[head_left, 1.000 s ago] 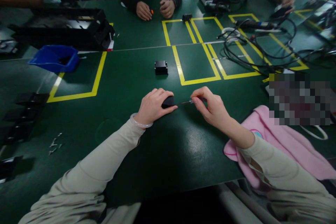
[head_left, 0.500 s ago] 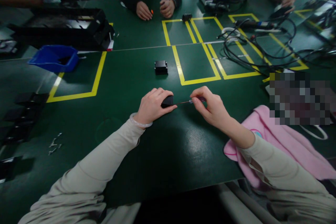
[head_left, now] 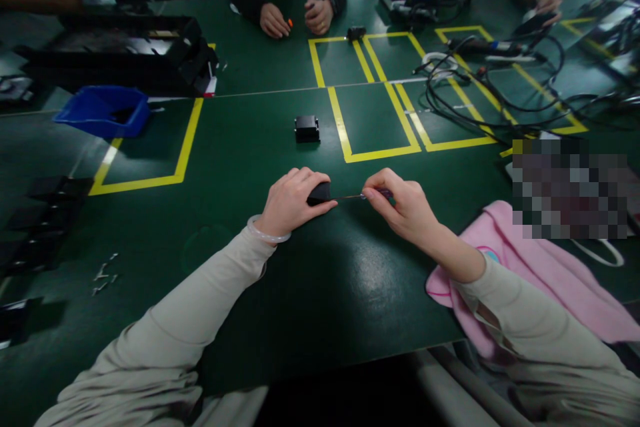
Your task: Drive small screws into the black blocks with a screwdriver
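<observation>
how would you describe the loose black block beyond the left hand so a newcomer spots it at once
On the green table, look just beyond the wearer's left hand. There, left of a yellow tape outline, sits a small black block. Unlike the black piece gripped in that hand, no hand touches it.
</observation>
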Action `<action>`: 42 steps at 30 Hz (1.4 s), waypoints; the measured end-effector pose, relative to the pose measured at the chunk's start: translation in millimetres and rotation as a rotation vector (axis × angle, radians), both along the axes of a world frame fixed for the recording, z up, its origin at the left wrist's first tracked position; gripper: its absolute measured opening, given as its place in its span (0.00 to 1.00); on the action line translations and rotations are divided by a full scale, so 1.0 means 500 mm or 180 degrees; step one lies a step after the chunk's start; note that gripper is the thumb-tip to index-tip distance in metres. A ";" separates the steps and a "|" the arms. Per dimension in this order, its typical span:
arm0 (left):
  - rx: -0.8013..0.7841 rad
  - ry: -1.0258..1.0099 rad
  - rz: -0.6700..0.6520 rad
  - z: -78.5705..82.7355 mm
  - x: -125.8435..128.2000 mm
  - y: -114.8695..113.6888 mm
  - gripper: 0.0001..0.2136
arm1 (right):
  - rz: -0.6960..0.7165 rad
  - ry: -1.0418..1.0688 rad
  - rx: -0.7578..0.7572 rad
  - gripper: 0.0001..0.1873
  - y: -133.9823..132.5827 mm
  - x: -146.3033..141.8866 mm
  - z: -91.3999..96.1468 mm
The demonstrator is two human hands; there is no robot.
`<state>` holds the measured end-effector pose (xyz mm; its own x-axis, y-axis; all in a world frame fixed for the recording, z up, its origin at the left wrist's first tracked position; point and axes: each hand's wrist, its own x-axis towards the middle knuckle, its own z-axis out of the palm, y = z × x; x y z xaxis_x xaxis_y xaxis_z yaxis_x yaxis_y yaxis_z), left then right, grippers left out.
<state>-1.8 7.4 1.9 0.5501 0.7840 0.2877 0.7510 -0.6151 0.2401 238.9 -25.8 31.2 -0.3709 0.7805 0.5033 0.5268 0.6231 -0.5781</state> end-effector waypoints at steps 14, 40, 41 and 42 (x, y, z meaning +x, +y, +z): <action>0.0020 -0.0005 0.0012 -0.002 -0.001 -0.001 0.20 | -0.0027 0.0007 0.0098 0.04 0.000 -0.001 -0.002; -0.0015 -0.0005 0.0003 -0.002 -0.002 0.000 0.20 | -0.0113 0.0067 0.0010 0.05 -0.001 -0.002 -0.004; -0.0009 -0.0006 0.0003 -0.002 -0.002 0.000 0.20 | -0.0111 0.0076 0.0023 0.05 -0.001 -0.002 -0.004; -0.0002 -0.0011 0.0004 -0.002 -0.002 0.000 0.20 | -0.0100 0.0075 0.0035 0.04 0.000 -0.002 -0.005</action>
<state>-2.6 7.3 0.9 0.5480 0.7849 0.2890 0.7511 -0.6139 0.2430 238.0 -25.9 28.9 -0.3341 0.7860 0.5201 0.5326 0.6128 -0.5838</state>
